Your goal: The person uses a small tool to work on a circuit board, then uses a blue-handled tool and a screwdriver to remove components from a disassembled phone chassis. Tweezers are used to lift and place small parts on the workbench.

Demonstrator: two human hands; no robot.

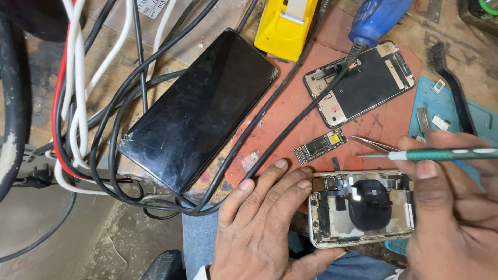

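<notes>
1. The table (140,57) is worn wood, with a red mat (311,98) across its middle and a blue mat (441,98) out at 3 o'clock.
2. A tangle of black, white and red cables (78,103) fills the 9 o'clock side, and two black leads cross the red mat towards 1 o'clock.
3. A large dark phone (199,109) with a cracked lower corner lies tilted at the centre, resting on the cables.
4. My left hand (259,228) sits at 6 o'clock, fingers spread flat and gripping nothing, its fingertips pressed on the left end of the opened phone body (360,207).
5. My right hand (456,218) comes in from 4 o'clock, closed around a green-handled screwdriver (446,153) whose tip points towards 9 o'clock, just above the phone body.
6. That phone body lies at 5 o'clock between my hands, its back open, showing a black round coil and ribbon parts.
7. A detached screen panel (363,83) lies face down on the red mat at 1 o'clock.
8. A yellow tool (285,26) sits at 12 o'clock, with a blue one (376,18) beside it.
9. A black brush (454,83) lies on the blue mat at 3 o'clock.
10. Metal tweezers (371,143) lie just under the screwdriver shaft.
11. A small circuit board (320,145) rests on the red mat, near and above the phone body.
</notes>
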